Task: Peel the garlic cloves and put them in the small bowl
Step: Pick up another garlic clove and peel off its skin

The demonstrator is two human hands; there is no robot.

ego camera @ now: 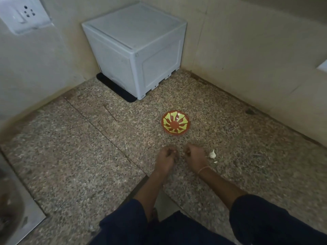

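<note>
Dark blue sleeves (265, 218) fill the bottom of my feed, with both bare forearms reaching forward over the speckled stone counter (88, 156). At the lower left edge I see part of a steel sink (12, 209) set into that counter. On my screen the left hand (165, 157) and the right hand (193, 156) sit close together, low over the stone, fingers curled inward toward each other. The picture is too soft there for me to tell whether either hand pinches a clove or holds nothing. A thin pale thread (204, 168) circles the right wrist. Just beside the right hand, on its outer side, a white piece of garlic (212, 154) lies on the counter, with a small pale scrap (215, 162) near it. Beyond the hands, apart from them, stands the small bowl (175, 124), red-brown with a yellow-green petal pattern inside. I see no clove in it. Farther back, in the corner where the two walls meet, a pale grey box (134, 50) rests on a black mat (115, 89). High on the left wall is a white socket plate (24, 13).
</note>
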